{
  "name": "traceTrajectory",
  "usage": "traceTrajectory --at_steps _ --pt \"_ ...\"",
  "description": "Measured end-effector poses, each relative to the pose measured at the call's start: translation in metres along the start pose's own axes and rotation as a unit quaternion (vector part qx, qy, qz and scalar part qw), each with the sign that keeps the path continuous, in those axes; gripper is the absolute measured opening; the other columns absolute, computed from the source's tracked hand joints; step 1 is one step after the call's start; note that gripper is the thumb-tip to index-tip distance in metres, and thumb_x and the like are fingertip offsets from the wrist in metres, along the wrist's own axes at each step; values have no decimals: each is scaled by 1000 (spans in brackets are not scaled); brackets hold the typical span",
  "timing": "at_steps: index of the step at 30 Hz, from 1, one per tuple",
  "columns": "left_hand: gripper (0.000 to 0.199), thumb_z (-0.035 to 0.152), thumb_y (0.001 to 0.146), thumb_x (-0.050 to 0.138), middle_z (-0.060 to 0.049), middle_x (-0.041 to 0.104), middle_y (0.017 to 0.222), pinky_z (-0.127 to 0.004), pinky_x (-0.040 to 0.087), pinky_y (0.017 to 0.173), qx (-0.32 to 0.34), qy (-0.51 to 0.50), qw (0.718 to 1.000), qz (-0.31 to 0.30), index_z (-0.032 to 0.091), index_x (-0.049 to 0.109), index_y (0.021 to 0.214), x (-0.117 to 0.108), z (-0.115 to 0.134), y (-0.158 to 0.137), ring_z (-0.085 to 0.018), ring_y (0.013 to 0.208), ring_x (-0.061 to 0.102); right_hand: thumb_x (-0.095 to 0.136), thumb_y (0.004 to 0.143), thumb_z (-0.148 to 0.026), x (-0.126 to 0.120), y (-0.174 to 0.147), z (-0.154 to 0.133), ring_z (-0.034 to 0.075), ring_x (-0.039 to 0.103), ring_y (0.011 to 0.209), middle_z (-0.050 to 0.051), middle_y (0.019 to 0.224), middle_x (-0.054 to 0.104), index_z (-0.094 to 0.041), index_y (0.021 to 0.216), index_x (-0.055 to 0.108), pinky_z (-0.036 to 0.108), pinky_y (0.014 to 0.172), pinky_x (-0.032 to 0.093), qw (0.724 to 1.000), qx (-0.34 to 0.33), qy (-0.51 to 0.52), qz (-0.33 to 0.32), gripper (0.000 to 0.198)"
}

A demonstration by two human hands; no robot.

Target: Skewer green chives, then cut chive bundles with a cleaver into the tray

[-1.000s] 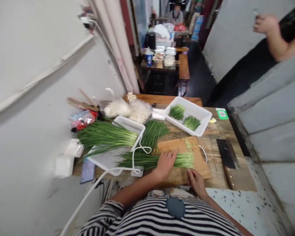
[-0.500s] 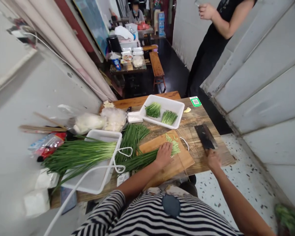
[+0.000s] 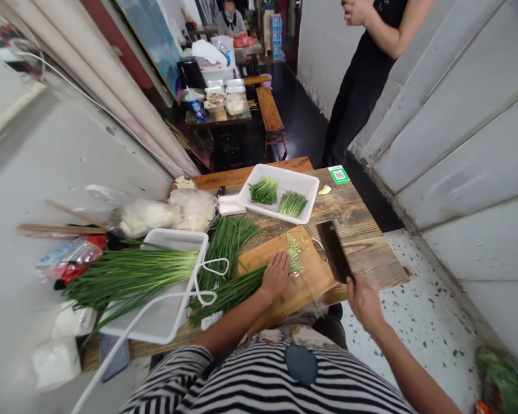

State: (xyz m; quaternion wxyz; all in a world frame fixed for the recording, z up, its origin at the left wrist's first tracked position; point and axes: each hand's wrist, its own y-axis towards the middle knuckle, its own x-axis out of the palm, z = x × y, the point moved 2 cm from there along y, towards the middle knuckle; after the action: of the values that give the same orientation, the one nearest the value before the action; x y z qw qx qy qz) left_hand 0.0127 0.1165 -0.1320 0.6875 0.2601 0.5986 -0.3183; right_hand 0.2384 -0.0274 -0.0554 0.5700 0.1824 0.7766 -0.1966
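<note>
On the wooden cutting board [image 3: 315, 279] lies a bundle of garlic chives [image 3: 237, 289], its pale ends toward the right. My left hand [image 3: 276, 276] is closed over the bundle near those ends, pressing it to the board. Small cut bits [image 3: 294, 244] are scattered just beyond the pale ends. My right hand [image 3: 362, 299] grips the handle of a cleaver [image 3: 334, 250], whose dark blade is raised by the board's right edge, apart from the chives. More loose chives [image 3: 227, 241] lie left of the board.
A white tray [image 3: 315, 190] with two cut bunches stands behind the board. At left, a white bin [image 3: 168, 333] carries long chives, with a white cable [image 3: 147, 302] crossing it. Bagged food [image 3: 194, 210] sits behind. A person in black [image 3: 354, 92] stands beyond the table.
The cleaver has come up from the table at the right and moved left toward the board in my right hand. My left hand and the chives have slid slightly left on the board.
</note>
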Motion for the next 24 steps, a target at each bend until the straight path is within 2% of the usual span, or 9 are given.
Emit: traceTrajectory --at_steps 1,3,6,11,17,24 --pt "57 42 95 38 -15 37 151 -44 25 116 10 3 1000 3 10 38 143 4 0 2 -27 141 31 30 98 -32 3 -10 -17 19 63 63 11 74 67 -13 95 59 27 58 42 999 -45 -6 -6 35" --pt "55 39 96 36 -15 38 151 -43 26 116 16 9 1000 -3 10 40 142 12 0 5 -26 141 32 30 99 -27 11 -21 -46 17 64 63 9 73 67 -15 92 57 24 56 40 995 -85 -31 -42 30" --pt "55 38 97 36 -15 39 150 -43 27 116 17 11 1000 -21 8 40 142 17 -1 9 -26 141 32 34 98 -19 21 -24 -71 17 67 66 8 75 68 -14 95 54 23 54 37 988 -71 -79 -113 21" --pt "55 38 96 37 -16 37 151 -45 25 117 14 10 999 -30 6 41 142 17 1 11 -28 142 31 31 100 -19 23 -17 -74 17 68 72 9 82 69 -14 102 52 23 54 36 979 -53 -95 -170 22" --pt "54 36 96 37 -15 40 149 -44 26 116 5 3 1000 -23 6 43 140 16 2 12 -27 141 33 29 101 -22 16 -15 -77 18 69 76 10 82 69 -14 102 51 24 58 37 977 -45 -84 -192 24" --pt "53 36 97 37 -16 40 149 -45 27 116 6 -7 1000 -27 6 44 139 13 3 12 -27 141 32 29 100 -23 19 -12 -80 21 70 78 12 84 70 -13 103 51 25 59 40 970 -35 -102 -217 24"
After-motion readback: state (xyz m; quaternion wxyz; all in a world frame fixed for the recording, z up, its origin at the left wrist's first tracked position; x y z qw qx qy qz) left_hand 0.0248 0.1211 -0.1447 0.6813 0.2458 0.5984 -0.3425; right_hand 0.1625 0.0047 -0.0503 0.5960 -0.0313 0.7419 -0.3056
